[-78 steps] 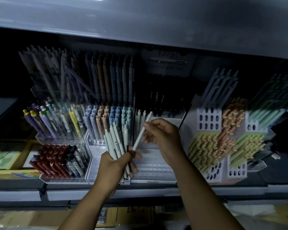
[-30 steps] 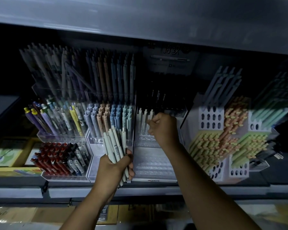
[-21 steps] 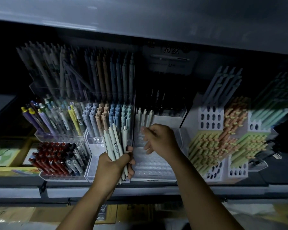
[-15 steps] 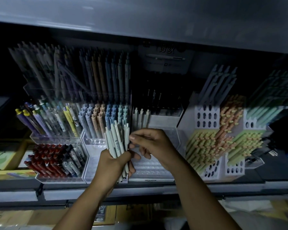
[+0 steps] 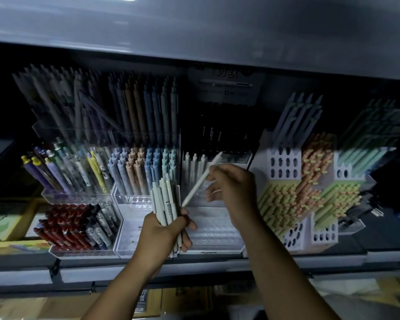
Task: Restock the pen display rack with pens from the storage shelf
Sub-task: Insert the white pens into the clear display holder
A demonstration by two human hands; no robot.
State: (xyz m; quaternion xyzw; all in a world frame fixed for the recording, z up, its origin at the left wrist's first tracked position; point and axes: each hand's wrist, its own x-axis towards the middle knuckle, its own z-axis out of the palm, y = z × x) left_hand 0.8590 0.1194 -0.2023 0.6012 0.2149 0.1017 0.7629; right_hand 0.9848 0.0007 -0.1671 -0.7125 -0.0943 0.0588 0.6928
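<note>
A dim shelf [image 5: 194, 31] overhangs a crowded pen display, where a person restocks the white rack [image 5: 217, 234] at its centre, a stepped tray of mostly empty holes. Left of the white rack stand clear bins of pastel pens [image 5: 139, 169]. Right of it, honeycomb stands [image 5: 284, 162] bristle with yellow, orange and green ones.

The left hand [image 5: 162, 232], at the white rack's front left corner, is wrapped around a bundle of pens [image 5: 164, 202]. It holds them upright with the tops fanned, apparently so one can be drawn at a time while the stock stays close to the holes. The right hand [image 5: 233, 188], above the white rack's middle rows, pinches a single pen [image 5: 202, 179] between thumb and forefinger, its other fingers loose and spread. The pen slants, its tip low just beside the left thumb and its top raised toward the white rack's back row, where a few white pens [image 5: 194, 161] already stand. The tilt looks like a turn on the way to lining the tip up with a hole.

Half a second before, the right hand was down at the bundle, fingers on a pen among the others. That pen is now free and lifted over the white rack. A second before, the same hand was up at the back row.
</note>
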